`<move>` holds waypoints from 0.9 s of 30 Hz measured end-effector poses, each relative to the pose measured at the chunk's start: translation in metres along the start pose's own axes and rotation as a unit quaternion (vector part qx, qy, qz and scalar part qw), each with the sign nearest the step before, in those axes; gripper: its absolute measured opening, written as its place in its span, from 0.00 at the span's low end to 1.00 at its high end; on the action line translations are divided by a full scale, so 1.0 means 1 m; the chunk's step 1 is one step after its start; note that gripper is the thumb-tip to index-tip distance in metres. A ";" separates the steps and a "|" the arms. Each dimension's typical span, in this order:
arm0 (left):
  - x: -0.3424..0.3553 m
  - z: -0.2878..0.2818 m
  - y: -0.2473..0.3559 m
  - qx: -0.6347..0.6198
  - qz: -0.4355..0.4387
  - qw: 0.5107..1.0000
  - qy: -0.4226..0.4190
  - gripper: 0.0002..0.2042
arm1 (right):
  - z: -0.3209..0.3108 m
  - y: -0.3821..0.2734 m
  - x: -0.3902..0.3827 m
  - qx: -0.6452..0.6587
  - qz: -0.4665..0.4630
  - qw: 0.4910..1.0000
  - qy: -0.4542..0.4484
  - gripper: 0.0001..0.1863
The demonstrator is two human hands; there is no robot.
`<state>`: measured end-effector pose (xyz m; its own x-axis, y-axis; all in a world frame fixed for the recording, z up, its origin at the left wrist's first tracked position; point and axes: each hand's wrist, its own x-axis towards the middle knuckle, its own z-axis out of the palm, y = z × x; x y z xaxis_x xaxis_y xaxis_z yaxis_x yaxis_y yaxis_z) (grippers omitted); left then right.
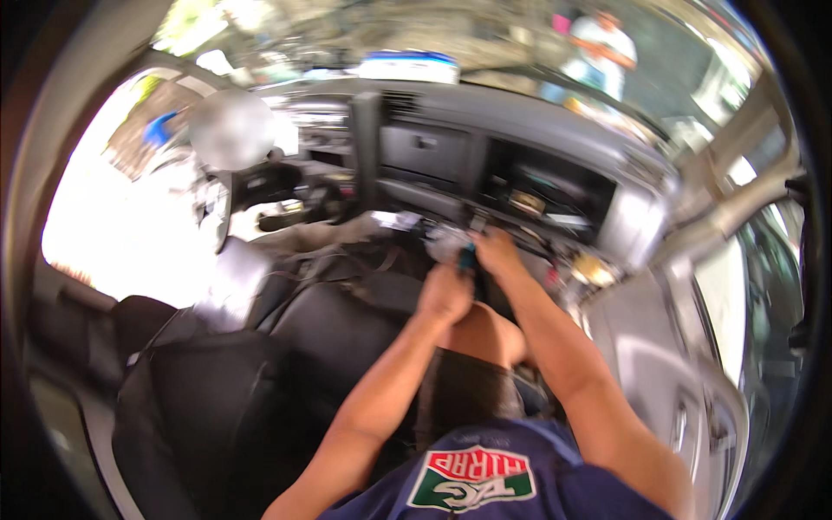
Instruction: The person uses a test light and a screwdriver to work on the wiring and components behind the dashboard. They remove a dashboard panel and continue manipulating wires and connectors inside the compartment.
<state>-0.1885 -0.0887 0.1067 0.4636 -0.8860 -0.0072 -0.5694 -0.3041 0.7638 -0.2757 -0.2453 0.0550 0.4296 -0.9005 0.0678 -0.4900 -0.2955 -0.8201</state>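
Note:
My left hand (446, 292) is closed, in front of my knee and below the dashboard, with a small teal, dark-ended thing (468, 258) at its fingers; motion blur hides its kind. Just ahead and to the right, my right hand (497, 252) has its fingers curled in near that same teal thing. What lies inside the right fingers cannot be made out. A whitish, see-through crumpled piece (445, 243) shows beyond my left hand. Close to the right fingertips is a small greyish piece (477, 223), also smeared.
A dark dashboard (425, 152) spans ahead, with an open cubby (546, 186) holding loose items. Black seats (217, 390) lie left; a grey door (650, 390) stands right. Another person (232, 130) is blurred at the left opening; one more person (602, 52) stands outside the windshield.

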 end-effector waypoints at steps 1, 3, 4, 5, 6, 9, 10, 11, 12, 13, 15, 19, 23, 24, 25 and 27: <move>-0.001 0.000 -0.002 0.016 -0.013 1.000 -0.005 0.19 | 0.001 0.001 0.004 -0.054 -0.050 0.997 -0.002 0.29; 0.000 0.000 -0.008 -0.003 -0.002 1.000 0.006 0.17 | 0.003 0.006 0.006 0.002 -0.078 0.997 0.016 0.25; -0.001 0.000 -0.011 -0.007 0.034 0.999 0.019 0.19 | 0.002 0.008 0.007 0.026 -0.097 0.995 0.022 0.22; 0.001 0.000 -0.012 0.018 0.060 0.998 0.021 0.23 | 0.004 0.007 0.010 0.028 -0.090 0.995 0.018 0.22; -0.001 0.001 -0.013 0.053 0.084 0.994 0.056 0.24 | 0.005 0.007 0.013 0.043 -0.068 0.997 0.008 0.22; 0.000 0.001 -0.013 0.118 0.067 0.989 0.059 0.28 | 0.009 0.004 0.016 0.091 -0.010 0.996 -0.001 0.23; 0.002 0.000 -0.012 0.086 0.070 0.991 0.074 0.27 | 0.010 0.002 0.017 0.093 -0.003 0.996 -0.001 0.22; 0.004 -0.002 -0.012 0.051 0.070 0.993 0.079 0.26 | 0.010 0.001 0.018 0.152 -0.024 0.988 -0.018 0.22; 0.006 -0.004 -0.011 0.016 0.063 0.995 0.077 0.25 | 0.009 0.001 0.016 0.198 -0.007 0.980 -0.029 0.22; 0.011 -0.007 -0.013 -0.009 0.022 0.998 0.057 0.23 | 0.006 0.003 0.010 0.239 0.018 0.970 -0.032 0.22; 0.017 -0.009 -0.018 -0.065 -0.002 0.995 0.070 0.24 | 0.006 0.003 0.009 0.234 0.098 0.967 -0.021 0.28; 0.030 -0.007 -0.029 -0.497 -0.158 0.848 -0.093 0.16 | -0.006 0.003 0.010 0.309 0.180 0.929 -0.099 0.17; 0.024 0.000 -0.030 -0.234 0.009 0.972 0.002 0.22 | -0.005 -0.017 0.007 0.464 0.172 0.864 -0.088 0.15; 0.023 -0.001 -0.031 -0.196 0.034 0.980 0.014 0.23 | -0.004 -0.022 0.005 0.461 0.160 0.870 -0.069 0.16; 0.023 -0.005 -0.031 -0.174 0.038 0.984 0.014 0.23 | -0.003 -0.027 0.003 0.440 0.152 0.884 -0.053 0.15; 0.023 -0.010 -0.031 -0.197 -0.045 0.979 -0.015 0.17 | -0.005 -0.032 -0.002 0.390 0.145 0.909 -0.034 0.15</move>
<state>-0.1537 -0.0960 0.0894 0.4756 -0.8739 -0.1003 -0.2185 -0.2278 0.9489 -0.2648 -0.2361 0.0838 0.4272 -0.8747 -0.2290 0.0845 0.2907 -0.9531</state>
